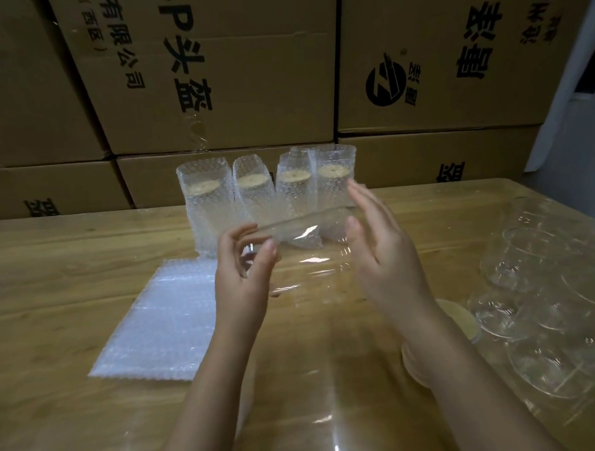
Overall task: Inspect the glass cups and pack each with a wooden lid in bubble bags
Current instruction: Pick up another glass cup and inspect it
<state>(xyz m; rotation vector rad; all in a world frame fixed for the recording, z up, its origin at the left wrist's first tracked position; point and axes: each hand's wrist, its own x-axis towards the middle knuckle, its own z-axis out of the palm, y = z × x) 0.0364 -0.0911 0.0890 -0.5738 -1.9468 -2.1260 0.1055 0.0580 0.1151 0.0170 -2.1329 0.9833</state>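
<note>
Four packed cups (267, 192): upright in a row at the far middle of the table (69, 255), each in a bubble bag with a wooden lid showing; another bag top shows behind the right two, its contents hidden.
Cup (303, 226): held on its side above the table, between both hands, in front of the row; its clear wall is hard to trace.
Left hand (243, 275): thumb and curled fingers grip the cup's left end.
Right hand (382, 252): fingers straight and together, palm against the cup's right end.
Bags (164, 319): flat stack, near left.
Lids (460, 317): near right, mostly hidden behind the right forearm.
Spare cups (545, 299): crowded at the right edge, outlines blurred, count unclear, some cut off.
Boxes (231, 74): stacked behind the table, tops cut off.
</note>
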